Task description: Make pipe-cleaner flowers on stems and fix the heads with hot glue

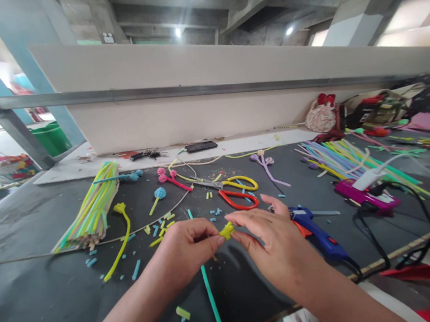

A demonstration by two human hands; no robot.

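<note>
My left hand [188,251] pinches a small yellow fuzzy pipe-cleaner piece [227,230] between thumb and fingertips. From the other side, the thumb and forefinger of my right hand [267,237] close on the same piece, its other fingers stretched out. A green pipe cleaner [213,304] lies on the black table beneath my hands. Just beyond them are scissors [237,192] with one yellow and one red handle, blades pointing left. Beside my right hand rests a blue glue gun [321,237]. Short yellow and blue cut bits [162,232] are scattered near my left hand.
A bundle of pipe cleaners [89,210] lies at left, near a bent yellow stem [127,237]. Pink [168,176], blue [159,193] and purple [263,162] pieces lie farther back. More pipe cleaners [357,161], a magenta power strip [372,198] and cables stand right. A phone [200,146] lies behind.
</note>
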